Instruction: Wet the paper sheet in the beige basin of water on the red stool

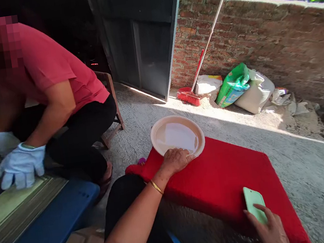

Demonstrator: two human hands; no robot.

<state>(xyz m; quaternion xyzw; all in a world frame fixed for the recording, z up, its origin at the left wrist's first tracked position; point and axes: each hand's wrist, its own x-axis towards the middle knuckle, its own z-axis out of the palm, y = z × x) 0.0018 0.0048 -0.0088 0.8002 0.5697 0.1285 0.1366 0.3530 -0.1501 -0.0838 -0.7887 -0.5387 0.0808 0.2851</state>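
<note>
Left hand (177, 160) at one basin (201, 136); right hand (272, 228) on one phone (251, 197).

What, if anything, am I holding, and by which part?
Your left hand holds the basin by its near rim. Your right hand is at the green phone; whether it's gripped, I can't tell.

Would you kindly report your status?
Left hand at near rim of basin; right hand at green phone. Basin on red bench, liquid inside. Nothing visibly blocking hands.
</note>
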